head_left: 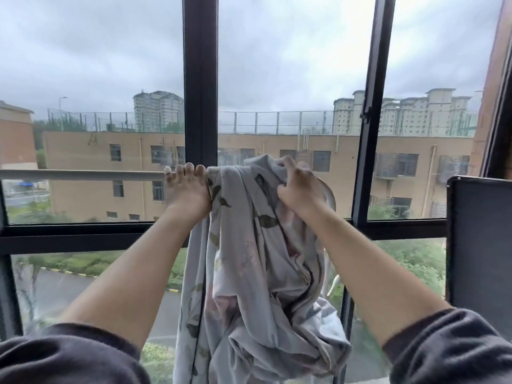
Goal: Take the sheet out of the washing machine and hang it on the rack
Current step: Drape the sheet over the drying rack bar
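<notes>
The sheet [249,245] hung over the rail [83,175]; the left hand [188,189] gripped the rail just left of it. The right hand [297,189] held the sheet's upper right; the window [201,79] stood behind.

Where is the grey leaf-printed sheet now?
Head view, centre: the grey leaf-printed sheet hangs bunched over the pale horizontal rack bar, between the left hand and the right hand, which grips it.

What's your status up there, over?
Left hand grips pale grey rack rail. Right hand grips grey leaf-print fabric sheet, draped over rail, bunched. Nothing visibly blocking.
</notes>
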`<state>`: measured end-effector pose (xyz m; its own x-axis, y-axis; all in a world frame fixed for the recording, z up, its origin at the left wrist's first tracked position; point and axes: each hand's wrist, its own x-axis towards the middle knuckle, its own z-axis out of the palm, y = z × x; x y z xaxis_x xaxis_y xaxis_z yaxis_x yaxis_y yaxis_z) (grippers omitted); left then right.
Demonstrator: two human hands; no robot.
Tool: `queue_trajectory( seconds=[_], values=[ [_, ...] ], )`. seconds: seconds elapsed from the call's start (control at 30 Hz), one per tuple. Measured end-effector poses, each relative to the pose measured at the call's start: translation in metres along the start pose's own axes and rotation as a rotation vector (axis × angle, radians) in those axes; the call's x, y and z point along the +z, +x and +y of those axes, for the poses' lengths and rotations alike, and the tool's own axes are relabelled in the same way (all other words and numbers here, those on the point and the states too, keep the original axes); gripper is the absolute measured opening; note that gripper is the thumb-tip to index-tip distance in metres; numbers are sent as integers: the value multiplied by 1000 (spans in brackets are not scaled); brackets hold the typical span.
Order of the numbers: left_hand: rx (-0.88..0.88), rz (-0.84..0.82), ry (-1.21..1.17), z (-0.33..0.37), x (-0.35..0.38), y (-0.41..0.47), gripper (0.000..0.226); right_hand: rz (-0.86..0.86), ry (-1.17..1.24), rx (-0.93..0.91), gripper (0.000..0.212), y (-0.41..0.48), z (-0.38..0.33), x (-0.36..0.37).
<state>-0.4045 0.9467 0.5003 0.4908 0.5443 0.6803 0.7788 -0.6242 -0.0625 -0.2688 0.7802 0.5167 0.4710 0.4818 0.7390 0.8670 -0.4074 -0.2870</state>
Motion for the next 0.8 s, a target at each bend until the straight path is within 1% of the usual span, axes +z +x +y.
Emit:
queue_trajectory(
  seconds=[0.07, 0.1, 0.17, 0.23, 0.27, 0.37, 0.47, 0.53, 0.6, 0.67, 0.73, 0.8],
  values=[
    [-14, 24, 24, -3, 1, -1, 41, 123, -1, -27, 31, -12, 6, 12],
    [-9, 39, 37, -3, 1, -2, 42, 192, 48, -67, 23, -26, 12, 23],
    [10, 55, 51, -4, 1, -5, 44, 256, 182, -119, 14, -58, 20, 50],
    [23, 65, 57, -2, -3, -2, 48, 305, 264, -104, 17, -76, 23, 70],
    [12, 44, 62, -3, -4, -4, 51, 316, 304, -96, 18, -84, 23, 79],
    [-2, -7, 74, -7, -7, -9, 58, 277, 398, -80, 21, -115, 19, 101],
    [9, 4, 77, -10, -7, -11, 53, 245, 369, -57, 28, -146, 27, 122],
    [9, -2, 67, -13, -9, -10, 48, 198, 331, -48, 35, -162, 34, 135],
    [8, -31, 62, -14, -11, -9, 51, 118, 305, -26, 41, -180, 43, 146],
    [11, -35, 45, -15, -12, -8, 51, 10, 284, -2, 36, -205, 58, 153],
    [16, -20, 9, -14, -13, -9, 44, -151, 257, 64, 38, -231, 69, 155],
    [20, -17, 16, -13, -13, -10, 44, -339, 186, 121, 39, -245, 75, 150]
  ],
)
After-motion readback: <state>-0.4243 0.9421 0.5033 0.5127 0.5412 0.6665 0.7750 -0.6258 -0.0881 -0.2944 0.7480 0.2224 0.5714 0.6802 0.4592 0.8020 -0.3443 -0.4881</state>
